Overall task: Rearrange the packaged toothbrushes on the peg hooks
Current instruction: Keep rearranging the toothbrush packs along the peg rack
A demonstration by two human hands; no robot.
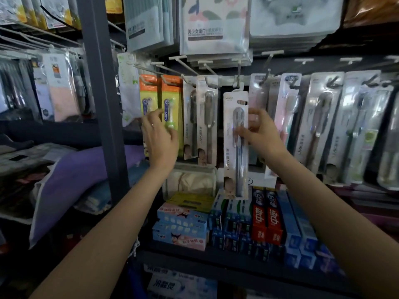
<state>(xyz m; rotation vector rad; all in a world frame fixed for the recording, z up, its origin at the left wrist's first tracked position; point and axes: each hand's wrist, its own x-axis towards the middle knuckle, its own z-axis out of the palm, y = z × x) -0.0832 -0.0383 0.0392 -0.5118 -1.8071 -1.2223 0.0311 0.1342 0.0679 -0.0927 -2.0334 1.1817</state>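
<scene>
- Midway, seemingly: right hand [258,128] pinches a grey toothbrush pack [236,145] off its peg hook [237,83], not yet rehung.
- Left hand [159,137], fingers loosely curled, touches the orange pack [170,98]; grip unclear.

Packaged towels [212,26] hang in clear bags along the top, one printed with flowers. On the dark shelf [194,258] below stand toothpaste boxes: pale blue and pink cartoon boxes [180,226] at the left, red ones [267,221] in the middle, blue ones [298,238] to the right. A grey upright post [101,87] divides the display from folded fabrics, among them a purple cushion [84,182].
</scene>
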